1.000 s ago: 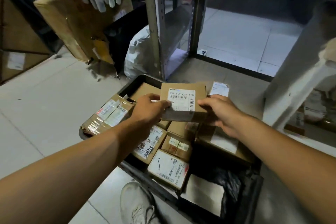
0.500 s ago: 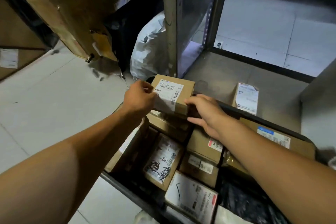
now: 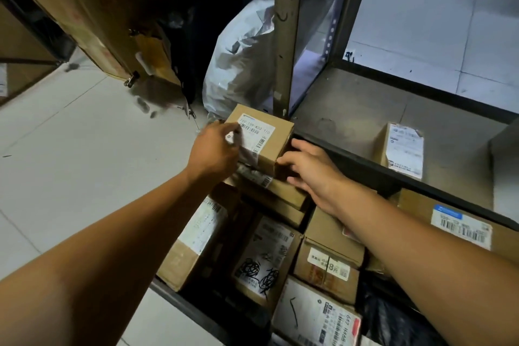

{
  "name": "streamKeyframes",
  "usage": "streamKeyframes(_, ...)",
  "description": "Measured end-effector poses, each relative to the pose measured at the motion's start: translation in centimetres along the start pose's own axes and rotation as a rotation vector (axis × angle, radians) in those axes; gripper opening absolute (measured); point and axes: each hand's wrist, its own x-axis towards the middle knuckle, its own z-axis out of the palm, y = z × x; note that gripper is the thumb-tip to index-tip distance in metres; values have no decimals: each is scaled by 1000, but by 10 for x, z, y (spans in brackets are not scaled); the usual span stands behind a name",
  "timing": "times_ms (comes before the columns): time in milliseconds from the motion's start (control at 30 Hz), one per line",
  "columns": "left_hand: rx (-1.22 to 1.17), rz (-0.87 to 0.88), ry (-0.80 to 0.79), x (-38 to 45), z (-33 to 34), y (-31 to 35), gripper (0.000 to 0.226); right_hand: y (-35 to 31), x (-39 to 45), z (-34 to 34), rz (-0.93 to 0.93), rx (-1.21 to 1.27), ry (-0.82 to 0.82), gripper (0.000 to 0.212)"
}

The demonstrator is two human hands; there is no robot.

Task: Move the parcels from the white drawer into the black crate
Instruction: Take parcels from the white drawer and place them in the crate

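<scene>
A small brown parcel (image 3: 276, 139) with a white barcode label sits on top of other parcels at the far left corner of the black crate (image 3: 362, 161). My left hand (image 3: 214, 149) grips its left side, thumb on the label. My right hand (image 3: 311, 170) lies just right of it with fingers spread and loose, fingertips at the parcel's lower right corner. The crate holds several more labelled cardboard parcels (image 3: 264, 258), partly hidden under my forearms.
One labelled parcel (image 3: 403, 149) stands on the low grey shelf board behind the crate. A metal shelf post (image 3: 286, 36) rises just beyond the parcel. A white plastic sack (image 3: 241, 70) and leaning cardboard boxes (image 3: 92, 8) crowd the back left. Pale tiled floor (image 3: 84, 154) lies left.
Both hands carried the small parcel forward and down onto the stack at the crate's far corner. My right hand has loosened from its side; the camera has moved closer.
</scene>
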Motion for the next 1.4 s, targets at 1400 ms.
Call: streamKeyframes(1400, 352, 670, -489, -252, 228, 401, 41, 115, -295, -417, 8, -944, 625, 66)
